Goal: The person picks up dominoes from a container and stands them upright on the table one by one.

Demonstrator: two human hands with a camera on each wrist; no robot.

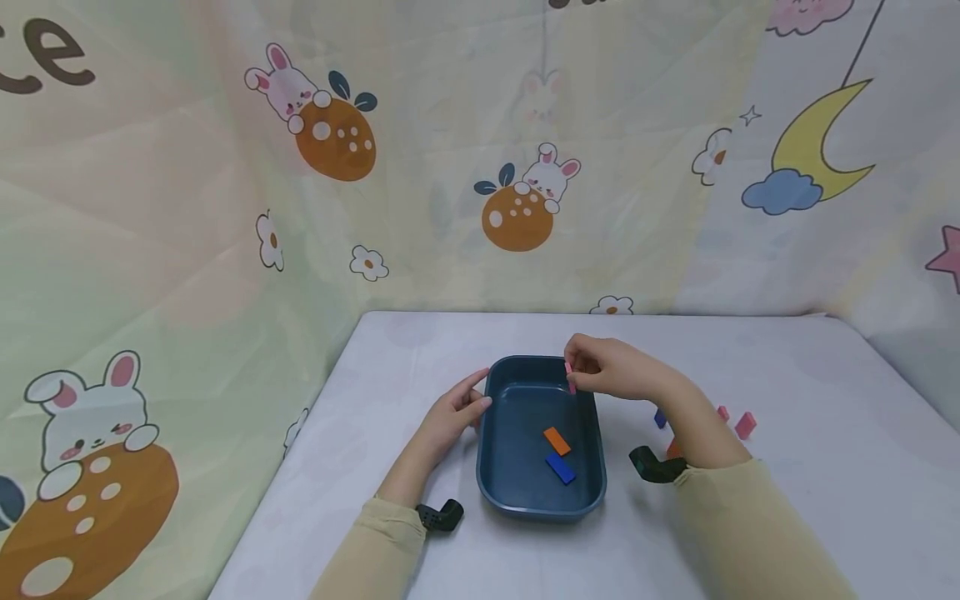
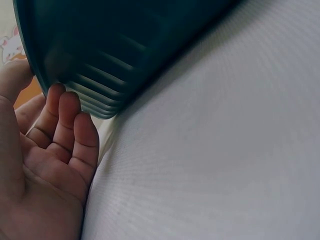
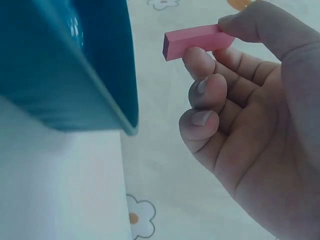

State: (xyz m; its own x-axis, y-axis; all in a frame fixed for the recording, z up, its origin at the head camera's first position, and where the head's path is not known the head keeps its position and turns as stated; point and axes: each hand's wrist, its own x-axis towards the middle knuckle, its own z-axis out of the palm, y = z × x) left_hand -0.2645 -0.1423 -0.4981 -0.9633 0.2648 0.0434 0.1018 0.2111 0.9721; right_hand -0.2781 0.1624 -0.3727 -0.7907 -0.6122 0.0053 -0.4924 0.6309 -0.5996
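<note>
A dark blue rectangular tray (image 1: 542, 511) stands on the table in the head view. Inside it lie an orange block (image 1: 557, 441) and a blue block (image 1: 560, 468). My left hand (image 1: 450, 421) holds the tray's left rim, thumb (image 2: 17, 75) on the rim and fingertips (image 2: 70, 102) by the ribbed outer wall. Above the tray's far right corner, my right hand (image 1: 618, 369) pinches a pink block (image 3: 192, 41) between thumb and index finger. The right wrist view shows this block apart from the tray wall (image 3: 107, 95).
Right of the tray, partly behind my right forearm, are two pink blocks (image 1: 746, 425), a blue block (image 1: 660, 418) and an orange piece (image 1: 674, 450). A white cloth (image 1: 450, 342) covers the table. A printed curtain (image 1: 435, 208) hangs at the back and left.
</note>
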